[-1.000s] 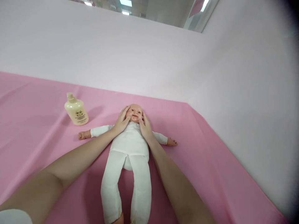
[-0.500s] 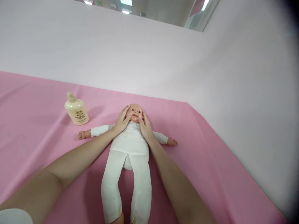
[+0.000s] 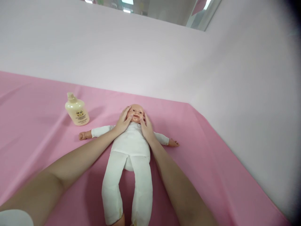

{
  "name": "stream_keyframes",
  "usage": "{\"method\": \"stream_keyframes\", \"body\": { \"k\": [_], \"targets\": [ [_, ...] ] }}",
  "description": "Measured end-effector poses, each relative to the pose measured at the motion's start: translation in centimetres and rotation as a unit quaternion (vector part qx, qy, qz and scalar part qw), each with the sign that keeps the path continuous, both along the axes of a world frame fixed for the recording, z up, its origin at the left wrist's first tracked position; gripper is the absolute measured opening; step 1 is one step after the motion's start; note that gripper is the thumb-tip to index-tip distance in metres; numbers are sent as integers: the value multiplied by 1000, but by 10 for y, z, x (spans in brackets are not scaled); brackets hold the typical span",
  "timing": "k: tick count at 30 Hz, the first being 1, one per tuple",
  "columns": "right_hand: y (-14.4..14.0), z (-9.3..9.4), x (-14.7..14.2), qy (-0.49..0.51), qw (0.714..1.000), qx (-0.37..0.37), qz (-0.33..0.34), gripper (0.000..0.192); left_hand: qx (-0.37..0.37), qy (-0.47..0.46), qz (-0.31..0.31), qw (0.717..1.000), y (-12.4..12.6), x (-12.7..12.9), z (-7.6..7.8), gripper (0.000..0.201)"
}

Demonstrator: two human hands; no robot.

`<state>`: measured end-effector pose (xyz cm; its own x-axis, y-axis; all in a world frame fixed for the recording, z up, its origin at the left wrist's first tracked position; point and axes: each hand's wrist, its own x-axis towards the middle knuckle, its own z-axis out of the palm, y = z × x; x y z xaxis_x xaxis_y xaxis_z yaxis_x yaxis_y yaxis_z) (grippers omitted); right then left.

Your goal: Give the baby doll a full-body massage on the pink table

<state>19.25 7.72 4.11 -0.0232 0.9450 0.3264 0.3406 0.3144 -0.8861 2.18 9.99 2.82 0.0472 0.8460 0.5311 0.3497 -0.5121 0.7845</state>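
Observation:
A baby doll (image 3: 130,141) with a white cloth body lies on its back, arms spread wide and head away from me. My left hand (image 3: 123,121) cups the left side of its head, thumb on the cheek near the mouth. On the opposite side, my right hand (image 3: 146,126) holds the face the same way, its thumb also by the mouth. Both hands press against the head, with the fingers wrapped along its sides. The doll's eyes, nose and mouth show between my thumbs. Its feet are partly cut off at the bottom of the view.
A pale yellow pump bottle (image 3: 77,111) with a dark printed label stands left of the doll's head. Pink cloth (image 3: 199,163) covers the surface, with some creases. A white wall (image 3: 141,59) rises behind and on the right, with a window (image 3: 164,14) above.

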Motion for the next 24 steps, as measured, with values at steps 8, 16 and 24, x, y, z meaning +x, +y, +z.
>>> {"method": "stream_keyframes", "body": {
  "k": [8, 16, 24],
  "targets": [
    [1, -1, -1, 6, 1000, 8, -1, 79, -1, 2, 2, 1000, 1, 0, -1, 60],
    [0, 0, -1, 5, 1000, 8, -1, 81, 0, 4, -3, 1000, -1, -1, 2, 59],
    [2, -3, 0, 3, 1000, 7, -4, 77, 4, 2, -3, 1000, -1, 0, 2, 57]
  ]
}}
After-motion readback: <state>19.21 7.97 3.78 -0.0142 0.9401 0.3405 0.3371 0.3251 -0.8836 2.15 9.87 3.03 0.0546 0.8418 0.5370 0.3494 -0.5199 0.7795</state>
